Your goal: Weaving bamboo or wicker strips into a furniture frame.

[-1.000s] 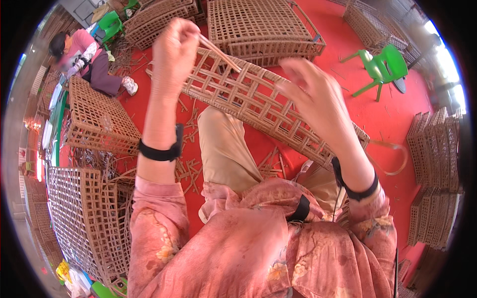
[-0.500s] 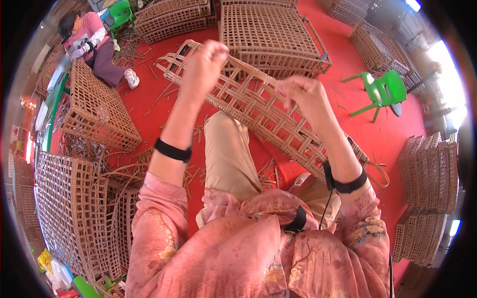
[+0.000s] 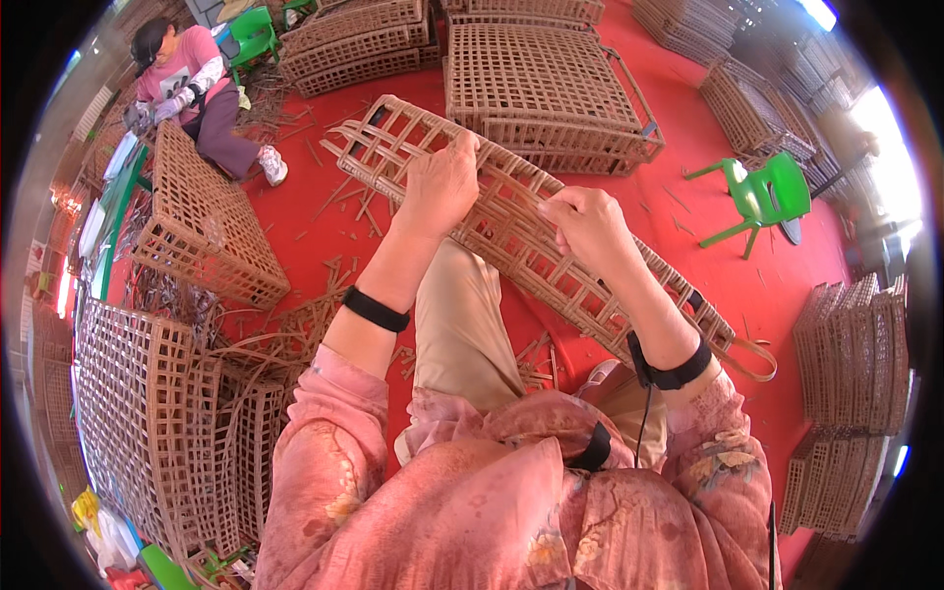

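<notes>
A long, narrow basket (image 3: 518, 254) of woven brown cane lies slantwise above my knees, its open lattice running from far left to near right. My left hand (image 3: 442, 187) is closed over its far left part, fingers pinched together. A flat cane strip (image 3: 509, 200) stretches across the lattice from that hand towards my right hand (image 3: 590, 228), whose thumb and fingers close on the strip's other end. Part of the strip is hidden by my fingers. A loose loop of cane (image 3: 755, 362) sticks out at the basket's near right end.
Stacked woven baskets (image 3: 531, 74) stand ahead. More lattice baskets (image 3: 133, 393) are at the left, with others (image 3: 854, 344) piled right. A green plastic chair (image 3: 769, 202) stands on the red floor (image 3: 678, 226). Cane scraps litter it. A seated person (image 3: 192, 88) works at the far left.
Both hands have come down closer to the basket, the left one also moving right. The strip, lifted above the lattice before, now lies nearer to it.
</notes>
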The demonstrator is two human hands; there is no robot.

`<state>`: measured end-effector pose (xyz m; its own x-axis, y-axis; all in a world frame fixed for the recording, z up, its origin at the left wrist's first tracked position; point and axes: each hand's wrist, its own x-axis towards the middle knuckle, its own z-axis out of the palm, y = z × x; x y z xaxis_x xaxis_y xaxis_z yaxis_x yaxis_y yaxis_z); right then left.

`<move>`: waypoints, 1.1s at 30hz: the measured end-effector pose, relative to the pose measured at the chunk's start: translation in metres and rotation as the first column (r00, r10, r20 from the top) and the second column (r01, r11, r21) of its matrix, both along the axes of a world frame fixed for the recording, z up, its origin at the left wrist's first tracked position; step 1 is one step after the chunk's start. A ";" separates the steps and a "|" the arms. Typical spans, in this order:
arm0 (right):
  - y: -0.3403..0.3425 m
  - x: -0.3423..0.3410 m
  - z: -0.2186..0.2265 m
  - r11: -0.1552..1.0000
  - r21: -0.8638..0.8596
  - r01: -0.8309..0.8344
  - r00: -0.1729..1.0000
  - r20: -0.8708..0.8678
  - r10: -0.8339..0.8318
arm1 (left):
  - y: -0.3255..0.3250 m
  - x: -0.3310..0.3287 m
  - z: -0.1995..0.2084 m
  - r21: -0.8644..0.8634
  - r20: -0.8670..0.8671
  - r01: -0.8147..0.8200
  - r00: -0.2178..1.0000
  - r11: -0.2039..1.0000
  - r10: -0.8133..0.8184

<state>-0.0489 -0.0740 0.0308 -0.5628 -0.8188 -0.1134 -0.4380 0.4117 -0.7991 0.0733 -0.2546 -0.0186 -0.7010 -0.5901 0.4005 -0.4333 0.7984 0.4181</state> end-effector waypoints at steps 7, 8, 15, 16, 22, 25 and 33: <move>-0.002 0.002 -0.004 0.999 0.027 0.020 1.000 0.003 -0.020 | 0.000 -0.011 0.002 0.041 -0.020 -0.066 0.998 0.997 0.067; -0.001 0.002 -0.005 1.000 0.020 0.009 1.000 -0.008 -0.008 | 0.000 -0.012 -0.002 0.042 -0.019 -0.065 0.998 0.997 0.066; -0.003 -0.003 -0.005 0.998 0.059 -0.015 1.000 -0.025 0.017 | -0.020 -0.013 -0.009 0.300 -0.288 -0.036 0.949 0.953 0.126; -0.004 -0.002 -0.001 0.998 0.060 -0.014 1.000 -0.024 0.015 | -0.026 -0.009 -0.006 0.453 -0.331 0.012 0.931 0.891 0.156; -0.028 -0.003 -0.007 0.996 -0.082 -0.046 0.968 -0.249 0.025 | -0.048 0.004 -0.017 0.409 -0.369 -0.010 0.913 0.913 0.175; -0.041 -0.007 -0.009 0.996 -0.067 -0.062 0.957 -0.286 0.040 | -0.051 0.005 -0.019 0.086 -0.244 -0.128 0.959 0.988 0.146; -0.070 -0.001 -0.011 0.998 -0.017 -0.067 0.950 -0.306 0.058 | -0.067 0.012 -0.017 0.036 -0.264 -0.163 0.950 0.986 0.167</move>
<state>-0.0503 -0.1437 0.0193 -0.5146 -0.8538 0.0781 -0.6872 0.3562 -0.6332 0.0850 -0.3219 -0.0361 -0.4632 -0.6952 0.5497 -0.4303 0.7186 0.5463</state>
